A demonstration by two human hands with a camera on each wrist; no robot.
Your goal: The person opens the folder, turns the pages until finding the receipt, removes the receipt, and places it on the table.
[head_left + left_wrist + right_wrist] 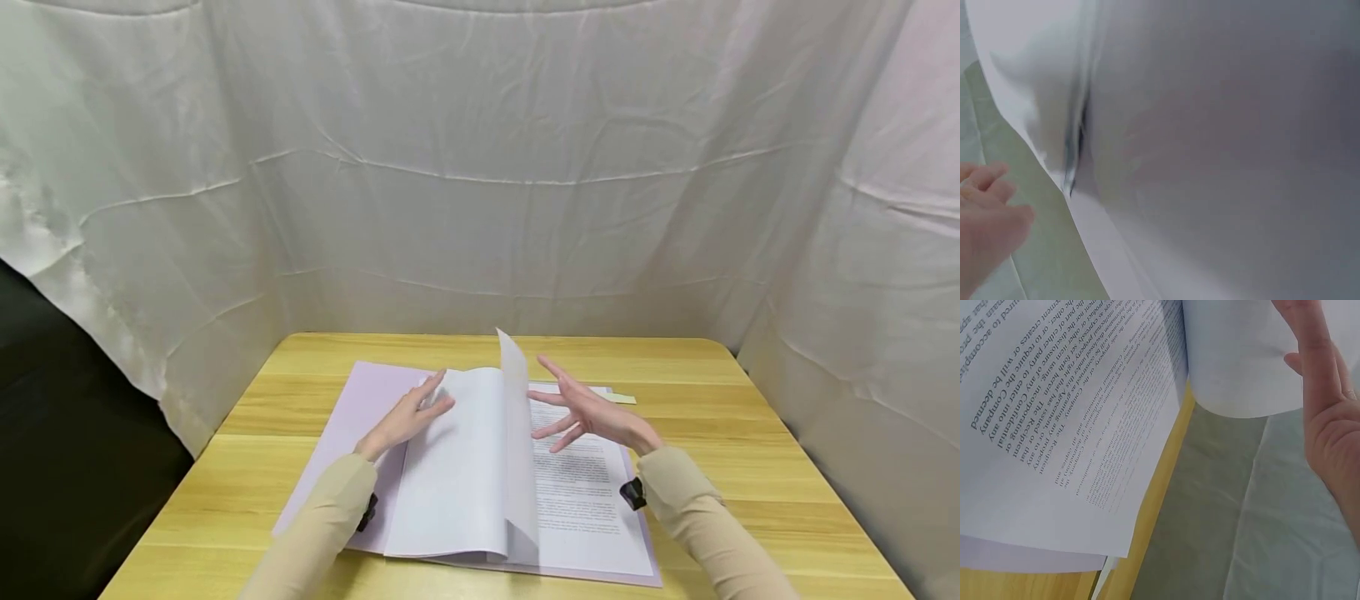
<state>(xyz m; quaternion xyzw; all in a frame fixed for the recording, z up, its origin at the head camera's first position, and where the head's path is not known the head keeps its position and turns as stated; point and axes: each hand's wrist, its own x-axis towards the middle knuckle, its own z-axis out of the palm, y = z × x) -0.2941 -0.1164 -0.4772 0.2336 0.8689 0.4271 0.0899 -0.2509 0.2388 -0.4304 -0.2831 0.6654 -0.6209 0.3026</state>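
Observation:
A lavender folder lies open on the table, holding a stack of white sheets. Blank backs of turned pages cover its left part, and a printed page faces up on the right. Between them a single sheet stands nearly upright. My left hand is at the left edge of the turned pages, fingers extended; whether it touches them I cannot tell. Fingers spread, my right hand is just right of the standing sheet, over the printed page. Nothing is gripped in it. The left wrist view shows my left hand blurred.
A pale strip sticks out past the folder's upper right edge. The wooden table is enclosed by grey-white cloth at the back and sides. Black material shows at the lower left.

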